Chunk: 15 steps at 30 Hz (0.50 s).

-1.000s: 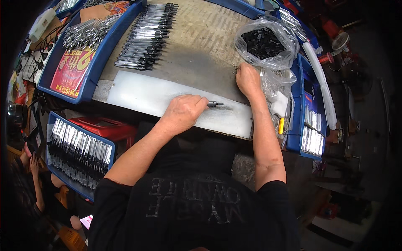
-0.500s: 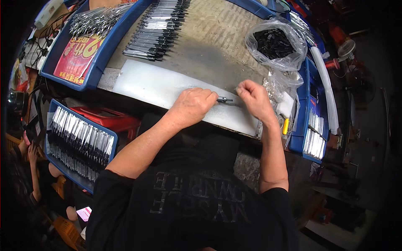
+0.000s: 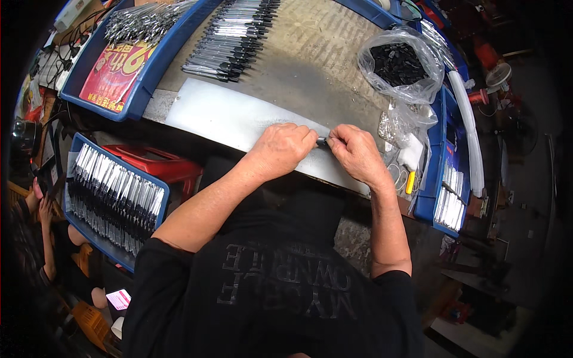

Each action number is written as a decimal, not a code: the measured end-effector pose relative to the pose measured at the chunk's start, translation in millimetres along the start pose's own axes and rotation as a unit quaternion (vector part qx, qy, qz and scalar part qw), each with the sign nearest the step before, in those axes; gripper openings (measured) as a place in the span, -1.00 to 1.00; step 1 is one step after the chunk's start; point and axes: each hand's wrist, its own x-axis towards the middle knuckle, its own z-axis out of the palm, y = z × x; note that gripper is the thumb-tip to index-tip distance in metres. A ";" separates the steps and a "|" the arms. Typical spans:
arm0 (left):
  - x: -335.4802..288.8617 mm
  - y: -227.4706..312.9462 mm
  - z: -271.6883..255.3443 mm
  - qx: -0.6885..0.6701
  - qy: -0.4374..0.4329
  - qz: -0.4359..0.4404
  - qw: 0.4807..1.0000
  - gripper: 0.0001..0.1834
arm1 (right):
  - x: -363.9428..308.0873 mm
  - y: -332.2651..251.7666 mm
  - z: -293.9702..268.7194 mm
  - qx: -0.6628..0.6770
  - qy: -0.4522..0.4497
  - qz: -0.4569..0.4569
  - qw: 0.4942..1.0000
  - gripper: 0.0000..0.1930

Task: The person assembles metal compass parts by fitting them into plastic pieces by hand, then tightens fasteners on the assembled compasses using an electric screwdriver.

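Note:
My left hand (image 3: 283,149) is closed round a pen (image 3: 322,141), above a white board at the bench's front edge. Only a short dark piece of the pen shows between my two hands. The fingers of my right hand (image 3: 356,153) pinch together at that exposed end and touch it. Whether they also hold a small part is hidden. Beneath both hands lies the long white board (image 3: 218,113). Farther back, a row of pens (image 3: 233,45) with clear barrels and dark ends lies on the bench.
At the back right stands a clear plastic bag (image 3: 399,64) of small black parts. A blue tray (image 3: 140,95) with metallic rods is at far left, another blue tray (image 3: 162,206) of pens below it, beside a red stool (image 3: 161,164). A yellow-handled tool (image 3: 410,182) lies right. Another person sits lower left.
My right hand has moved left and down to the pen's end, closing the gap between my hands. The left hand keeps its grip on the pen. The whole view has shifted slightly.

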 end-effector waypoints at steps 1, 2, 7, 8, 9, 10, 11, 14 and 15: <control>0.0 -0.1 -0.1 0.000 0.000 0.000 1.000 -0.85 | 0.4 0.4 0.2 0.000 0.000 0.000 1.000 -0.86; 0.0 0.0 -0.3 0.000 -0.003 0.001 1.000 -0.85 | 0.8 1.1 0.4 -0.001 -0.003 0.002 1.000 -0.85; -0.6 0.6 0.0 0.002 -0.003 0.002 1.000 -0.86 | 2.1 0.1 1.3 -0.004 -0.002 0.008 1.000 -0.85; -0.6 0.9 -0.6 0.004 -0.002 0.004 1.000 -0.86 | 2.4 -1.2 1.3 -0.008 -0.003 0.017 1.000 -0.85; -0.3 1.2 -1.1 0.007 -0.001 0.006 1.000 -0.86 | 2.5 -2.6 1.0 -0.011 -0.005 0.027 1.000 -0.85; 0.2 1.5 -1.4 0.006 -0.002 0.005 1.000 -0.86 | 2.4 -4.2 0.7 -0.011 -0.005 0.028 1.000 -0.85; 0.6 1.9 -1.7 0.006 -0.003 0.004 1.000 -0.86 | 2.0 -5.9 0.6 -0.004 -0.001 0.055 0.998 -0.85; 0.4 1.1 -1.6 0.005 -0.002 0.005 1.000 -0.87 | 0.2 -8.6 2.5 0.006 0.009 0.079 0.997 -0.84; 0.3 0.8 -1.2 0.002 0.000 0.009 1.000 -0.87 | -0.4 -8.8 3.0 0.007 0.016 0.076 0.997 -0.83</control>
